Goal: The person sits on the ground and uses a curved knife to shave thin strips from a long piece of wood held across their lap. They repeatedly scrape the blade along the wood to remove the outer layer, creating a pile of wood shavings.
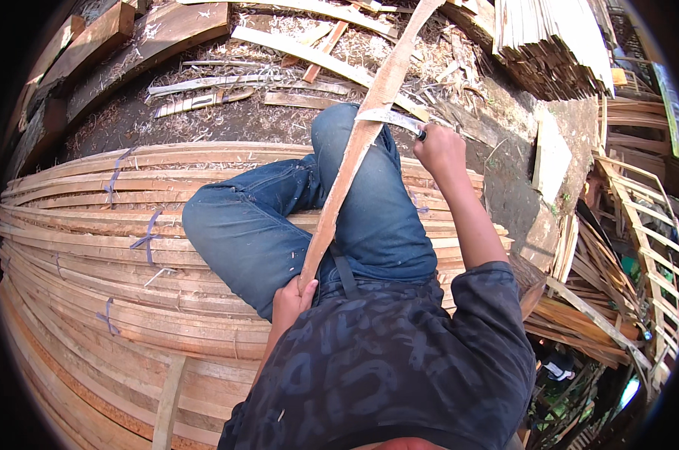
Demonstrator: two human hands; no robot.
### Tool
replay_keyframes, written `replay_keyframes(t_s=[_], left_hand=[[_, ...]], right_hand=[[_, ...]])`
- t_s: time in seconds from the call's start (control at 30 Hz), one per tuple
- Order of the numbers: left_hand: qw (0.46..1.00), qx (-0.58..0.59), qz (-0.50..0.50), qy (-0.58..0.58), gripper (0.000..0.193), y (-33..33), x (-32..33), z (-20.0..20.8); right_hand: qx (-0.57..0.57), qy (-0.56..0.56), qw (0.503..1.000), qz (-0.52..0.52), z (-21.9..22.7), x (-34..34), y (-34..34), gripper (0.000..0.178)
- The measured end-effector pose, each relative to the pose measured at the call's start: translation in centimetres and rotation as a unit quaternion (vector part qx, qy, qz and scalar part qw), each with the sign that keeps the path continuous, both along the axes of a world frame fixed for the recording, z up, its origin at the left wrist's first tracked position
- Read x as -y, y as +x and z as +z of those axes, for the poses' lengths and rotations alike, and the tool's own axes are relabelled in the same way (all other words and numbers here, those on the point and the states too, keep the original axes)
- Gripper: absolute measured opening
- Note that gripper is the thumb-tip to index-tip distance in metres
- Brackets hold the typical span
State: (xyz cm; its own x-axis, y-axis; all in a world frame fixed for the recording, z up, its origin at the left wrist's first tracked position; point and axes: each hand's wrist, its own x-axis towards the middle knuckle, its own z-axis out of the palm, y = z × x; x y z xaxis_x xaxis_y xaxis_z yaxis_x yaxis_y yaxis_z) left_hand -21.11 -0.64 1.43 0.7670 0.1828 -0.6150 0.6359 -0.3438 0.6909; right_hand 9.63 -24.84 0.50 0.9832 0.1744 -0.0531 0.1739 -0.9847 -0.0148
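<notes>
From here I see the left hand (288,302) closed round the lower end of a long, rough wooden strip (347,169), which slants across the jeans (384,206). The right hand (441,151) grips a curved metal knife (389,118), its blade across the strip. Beyond, a brown handle (239,94) juts from a pale sheath (189,104), thin shavings (463,67) scattered nearby.

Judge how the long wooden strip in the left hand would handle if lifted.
The strip is probably fairly stiff, running nearly straight over the jeans. Being narrow wood, it may feel light for its length. Held near one end by the left hand, it could tip.
</notes>
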Motion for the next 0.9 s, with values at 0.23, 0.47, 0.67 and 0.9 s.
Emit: replay_keyframes(t_s=[0.23, 0.47, 0.67, 0.9], left_hand=[[1.0, 0.003, 0.013, 0.023, 0.041, 2.0, 0.5, 0.8], [0.999, 0.031, -0.006, 0.033, 0.044, 0.0, 0.0, -1.0], [0.999, 0.029, -0.034, 0.016, 0.044, 1.0, 0.0, 0.1], [0.999, 0.034, 0.011, 0.011, 0.043, 1.4, 0.5, -0.1]], right_hand=[[0.088, -0.004, 0.996, 0.025, -5.0, -0.5, 6.0, 0.015], [-0.038, -0.043, 0.998, 0.017, 0.0, -3.7, 1.4, 0.019], [0.046, -0.078, 0.995, 0.032, -0.4, 0.0, 6.1, 0.017], [0.02, -0.074, 0.997, 0.0, -1.9, -1.3, 4.2, 0.018]])
